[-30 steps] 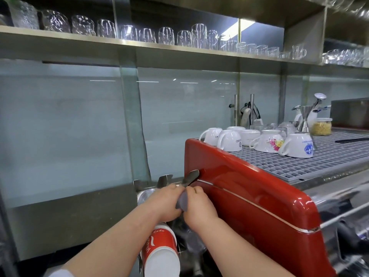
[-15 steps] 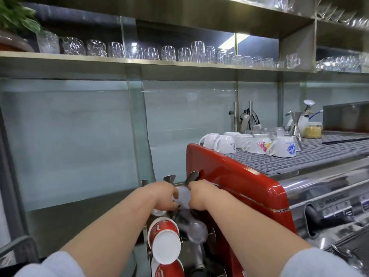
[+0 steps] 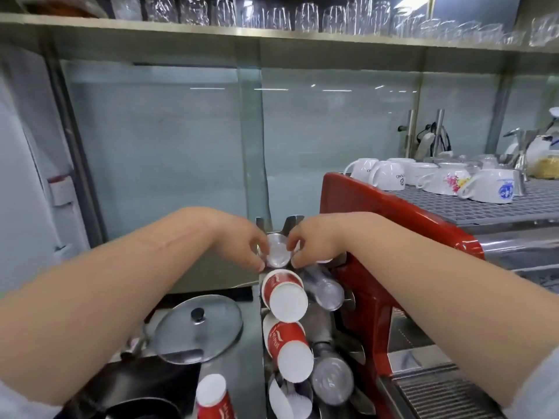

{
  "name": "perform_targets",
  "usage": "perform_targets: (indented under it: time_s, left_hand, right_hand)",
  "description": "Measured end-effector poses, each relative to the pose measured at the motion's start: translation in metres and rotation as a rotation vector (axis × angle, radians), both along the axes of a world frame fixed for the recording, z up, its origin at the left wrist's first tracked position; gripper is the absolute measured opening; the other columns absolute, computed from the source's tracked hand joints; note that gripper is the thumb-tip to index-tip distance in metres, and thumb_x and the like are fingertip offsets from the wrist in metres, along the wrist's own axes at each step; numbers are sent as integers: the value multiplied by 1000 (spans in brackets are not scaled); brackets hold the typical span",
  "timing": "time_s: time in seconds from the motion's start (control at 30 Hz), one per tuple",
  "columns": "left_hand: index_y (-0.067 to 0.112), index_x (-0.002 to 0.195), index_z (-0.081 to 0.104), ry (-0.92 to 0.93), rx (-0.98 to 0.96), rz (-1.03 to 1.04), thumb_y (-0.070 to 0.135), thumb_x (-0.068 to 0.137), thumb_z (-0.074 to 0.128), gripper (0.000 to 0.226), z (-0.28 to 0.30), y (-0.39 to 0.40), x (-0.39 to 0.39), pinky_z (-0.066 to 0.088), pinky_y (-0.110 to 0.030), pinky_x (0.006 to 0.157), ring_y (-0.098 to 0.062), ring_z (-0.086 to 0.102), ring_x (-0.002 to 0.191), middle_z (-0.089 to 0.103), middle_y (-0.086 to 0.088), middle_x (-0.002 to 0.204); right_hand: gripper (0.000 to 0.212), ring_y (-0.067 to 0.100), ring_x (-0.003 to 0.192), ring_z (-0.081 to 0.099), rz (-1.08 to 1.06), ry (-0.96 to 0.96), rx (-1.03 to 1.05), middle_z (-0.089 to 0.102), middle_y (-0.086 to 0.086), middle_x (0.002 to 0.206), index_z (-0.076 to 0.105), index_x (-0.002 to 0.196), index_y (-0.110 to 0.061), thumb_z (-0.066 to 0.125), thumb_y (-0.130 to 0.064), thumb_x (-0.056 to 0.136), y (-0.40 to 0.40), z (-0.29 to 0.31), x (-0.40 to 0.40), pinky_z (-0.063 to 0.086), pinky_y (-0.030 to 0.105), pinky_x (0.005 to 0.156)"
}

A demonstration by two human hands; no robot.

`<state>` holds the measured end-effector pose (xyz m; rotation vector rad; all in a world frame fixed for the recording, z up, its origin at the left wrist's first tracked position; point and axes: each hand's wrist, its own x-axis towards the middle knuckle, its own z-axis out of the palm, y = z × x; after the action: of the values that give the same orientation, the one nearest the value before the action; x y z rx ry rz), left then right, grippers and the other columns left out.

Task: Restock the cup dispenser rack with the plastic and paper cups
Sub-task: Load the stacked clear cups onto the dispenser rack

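A metal cup dispenser rack [image 3: 290, 222] stands between a glass panel and a red espresso machine. Its top slot holds a stack of clear plastic cups [image 3: 276, 251], bottom facing me. My left hand [image 3: 242, 246] and my right hand [image 3: 314, 246] both pinch this stack at its sides. Below it, red paper cups [image 3: 286, 294] and a second red stack [image 3: 290, 349] stick out of the left column. Clear plastic cups [image 3: 326, 290] and another clear stack [image 3: 331, 379] fill the right column. A loose red paper cup stack [image 3: 213, 396] stands on the counter at lower left.
The red espresso machine [image 3: 378, 225] sits tight against the rack's right side, white ceramic cups [image 3: 390, 175] on its grille. A pot with a glass lid [image 3: 196, 328] sits left of the rack. A glass panel [image 3: 169, 152] stands behind, a shelf of glasses [image 3: 272, 16] overhead.
The view has dropped and moved closer, showing more of the rack's lower slots. Both hands have stayed at the top slot on the clear cup stack, fingers now spread wider around its base.
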<state>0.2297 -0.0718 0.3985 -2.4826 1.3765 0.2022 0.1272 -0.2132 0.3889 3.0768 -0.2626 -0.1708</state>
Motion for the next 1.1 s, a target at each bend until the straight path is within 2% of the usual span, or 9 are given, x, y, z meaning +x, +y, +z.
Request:
perform_targets:
  time_s: [0.23, 0.47, 0.6, 0.7, 0.83, 0.93, 0.97, 1.03, 1.1]
  left_hand:
    - [48, 137, 44, 80, 22, 47, 60, 89, 56, 51, -17, 72, -8, 41, -40, 108, -11, 56, 115, 57, 22, 113]
    - [45, 141, 42, 220, 13, 48, 54, 92, 56, 52, -66, 137, -32, 48, -35, 103, -7, 59, 116, 58, 21, 130]
    - [45, 143, 40, 327, 31, 81, 54, 92, 57, 54, -124, 170, -41, 45, -28, 103, -6, 57, 119, 56, 18, 134]
    - [48, 143, 39, 446, 18, 139, 51, 91, 61, 57, -169, 194, -45, 44, -27, 103, -2, 54, 120, 54, 20, 134]
    - [44, 147, 35, 551, -74, 246, 43, 87, 71, 70, -229, 224, -56, 43, -28, 107, -3, 50, 124, 49, 17, 141]
    - [41, 150, 28, 632, -175, 327, 36, 86, 74, 80, -268, 241, -72, 38, -6, 91, -1, 45, 124, 45, 18, 139]
    - [41, 151, 27, 643, -215, 348, 36, 85, 75, 82, -282, 245, -76, 37, -5, 90, -1, 45, 125, 45, 16, 140]
    - [45, 149, 24, 640, -305, 363, 36, 83, 77, 85, -304, 253, -85, 36, -10, 100, -1, 43, 126, 46, 14, 140]
    - [47, 150, 19, 664, -385, 409, 37, 82, 77, 89, -325, 260, -93, 31, -7, 100, 6, 37, 124, 41, 20, 138]
  right_hand:
    - [45, 16, 106, 56, 183, -122, 22, 62, -11, 120, 53, 126, -36, 57, -50, 83, 47, -13, -12, 47, 38, 93]
    - [38, 10, 100, 57, 363, -121, 112, 60, -17, 105, 54, 122, -39, 54, -49, 86, 92, -64, -43, 46, 29, 87]
    - [46, 10, 104, 56, 420, -73, 211, 62, -13, 114, 55, 123, -37, 48, -54, 81, 109, -121, -53, 46, 31, 91]
    - [40, 13, 102, 59, 433, -29, 325, 64, -7, 113, 55, 121, -31, 56, -45, 83, 120, -168, -57, 48, 35, 90]
    - [59, 13, 113, 54, 378, 46, 462, 56, -4, 129, 39, 137, -35, 63, -37, 83, 139, -229, -60, 44, 31, 98]
    - [68, 14, 123, 48, 347, 97, 535, 47, -1, 139, 31, 144, -32, 63, -36, 84, 156, -268, -63, 39, 30, 104]
    - [70, 16, 126, 46, 338, 112, 551, 44, 1, 141, 30, 145, -31, 63, -35, 84, 163, -278, -64, 37, 30, 106]
    - [71, 18, 132, 40, 332, 122, 585, 39, 2, 144, 28, 146, -28, 63, -33, 84, 175, -296, -67, 31, 27, 109]
    - [73, 14, 134, 35, 337, 107, 621, 37, 0, 145, 27, 147, -26, 63, -31, 84, 186, -309, -70, 26, 18, 108]
